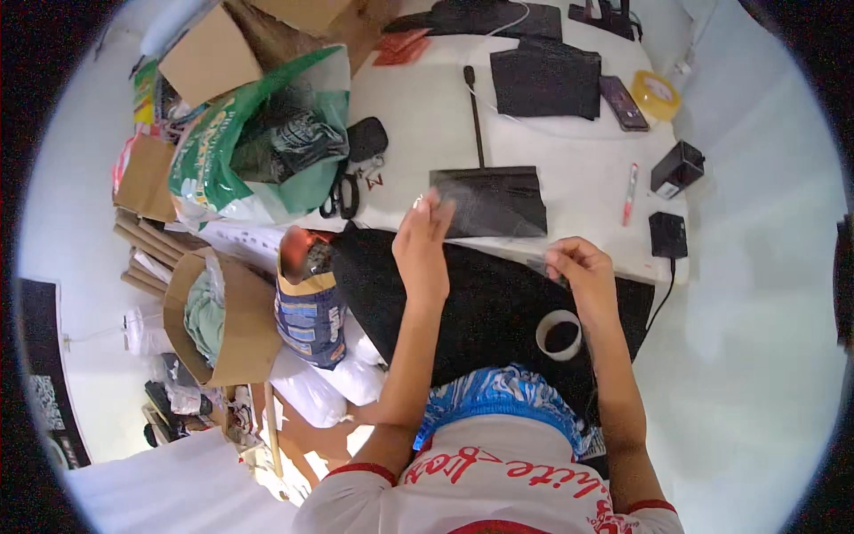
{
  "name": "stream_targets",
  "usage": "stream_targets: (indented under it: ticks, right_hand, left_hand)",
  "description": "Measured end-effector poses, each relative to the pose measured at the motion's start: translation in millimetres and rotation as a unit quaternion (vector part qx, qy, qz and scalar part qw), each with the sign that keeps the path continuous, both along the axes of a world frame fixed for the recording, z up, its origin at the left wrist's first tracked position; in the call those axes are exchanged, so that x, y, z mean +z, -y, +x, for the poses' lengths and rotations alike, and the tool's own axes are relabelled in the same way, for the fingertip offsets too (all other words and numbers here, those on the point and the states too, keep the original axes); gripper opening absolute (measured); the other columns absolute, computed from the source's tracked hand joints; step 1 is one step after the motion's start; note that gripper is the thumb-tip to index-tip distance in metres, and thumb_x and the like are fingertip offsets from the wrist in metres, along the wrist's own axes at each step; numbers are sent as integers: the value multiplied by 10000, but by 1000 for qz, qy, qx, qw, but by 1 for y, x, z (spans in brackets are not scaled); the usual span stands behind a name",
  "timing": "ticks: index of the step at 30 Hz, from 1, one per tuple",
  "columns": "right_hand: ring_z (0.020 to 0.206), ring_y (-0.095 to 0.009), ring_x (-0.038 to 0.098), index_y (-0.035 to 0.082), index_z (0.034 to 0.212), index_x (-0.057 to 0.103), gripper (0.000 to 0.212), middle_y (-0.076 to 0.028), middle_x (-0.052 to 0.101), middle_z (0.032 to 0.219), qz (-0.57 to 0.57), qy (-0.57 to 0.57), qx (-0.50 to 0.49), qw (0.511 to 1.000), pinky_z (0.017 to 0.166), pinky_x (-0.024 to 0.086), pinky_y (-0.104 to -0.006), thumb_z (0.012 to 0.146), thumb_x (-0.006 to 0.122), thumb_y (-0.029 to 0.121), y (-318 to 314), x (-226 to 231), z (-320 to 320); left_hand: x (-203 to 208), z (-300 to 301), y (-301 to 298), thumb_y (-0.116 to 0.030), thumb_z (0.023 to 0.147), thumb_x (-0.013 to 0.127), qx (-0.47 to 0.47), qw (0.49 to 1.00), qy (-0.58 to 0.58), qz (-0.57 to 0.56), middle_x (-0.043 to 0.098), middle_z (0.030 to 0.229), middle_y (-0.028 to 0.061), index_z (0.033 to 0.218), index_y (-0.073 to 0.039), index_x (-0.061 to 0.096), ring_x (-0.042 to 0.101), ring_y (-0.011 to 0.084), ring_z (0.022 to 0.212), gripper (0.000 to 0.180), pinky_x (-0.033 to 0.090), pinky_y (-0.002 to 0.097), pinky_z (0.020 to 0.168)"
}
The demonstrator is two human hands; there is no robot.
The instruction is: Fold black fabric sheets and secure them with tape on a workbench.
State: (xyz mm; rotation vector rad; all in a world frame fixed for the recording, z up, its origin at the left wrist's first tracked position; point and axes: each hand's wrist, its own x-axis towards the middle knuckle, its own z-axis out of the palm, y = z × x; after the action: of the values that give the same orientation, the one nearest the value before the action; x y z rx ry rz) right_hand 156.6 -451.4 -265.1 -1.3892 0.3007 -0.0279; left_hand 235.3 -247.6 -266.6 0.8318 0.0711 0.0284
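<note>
My left hand (422, 249) is raised at the near left edge of a flat black folded piece (520, 191) on the table. Its fingertips are smeared by motion, so its grip is unclear. A faint see-through sheen, like clear film (471, 212), lies over the black piece beside those fingers. To the right, my right hand (580, 269) has thumb and fingers pinched together on a small greyish, see-through bit that I cannot make out. Black cloth (471, 289) spreads below both hands, and a white round cup-like thing (559, 335) with a dark inside rests near my right wrist.
On the white table (427, 98) are a black folded cloth (545, 80), phone (624, 103), tape roll (656, 95), red-and-white marker (630, 194), black box (679, 169), adapter (668, 235) and scissors (341, 196). A green-and-white plastic bag (200, 169) and open carton (253, 343) stand left.
</note>
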Motion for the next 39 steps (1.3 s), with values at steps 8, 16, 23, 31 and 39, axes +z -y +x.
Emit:
stream_targets:
  ticks: [8,16,23,31,39]
  right_hand:
    - [667,-49,521,-13,921,658,128,-7,624,770,-119,28,53,991,612,413,-183,793,666,0,-11,63,19]
    - [666,-54,530,-4,867,636,91,-9,606,745,-299,84,108,944,603,415,-193,780,656,-24,6,127,34]
    - [654,-50,505,-10,853,631,68,6,574,740,-332,42,130,933,589,390,-192,787,643,-23,28,140,35]
    - [728,-56,522,13,1063,590,281,2,592,735,-336,-28,116,934,672,400,-202,787,639,-8,55,86,59]
    - [794,-100,588,-10,1069,581,318,-55,658,801,-123,-36,42,991,773,432,-211,775,691,45,34,-11,101]
  left_hand:
    - [-21,-2,-62,-148,947,469,222,709,237,626,616,991,135,931,19,683,585,250,966,271,435,333,864]
    - [-33,1,-49,-322,992,370,-88,978,-72,173,586,1145,161,1201,34,549,586,253,1015,450,441,365,918]
    - [-49,-10,-4,-277,954,486,-295,935,-83,-176,607,1071,108,1168,-25,563,593,207,994,339,483,344,904]
    - [-36,8,-6,-157,890,617,-109,969,-107,192,671,938,67,984,3,681,607,116,880,196,470,254,847]
    - [-40,48,-35,-118,836,677,20,929,-56,365,682,889,78,1012,31,673,598,83,806,231,470,213,747]
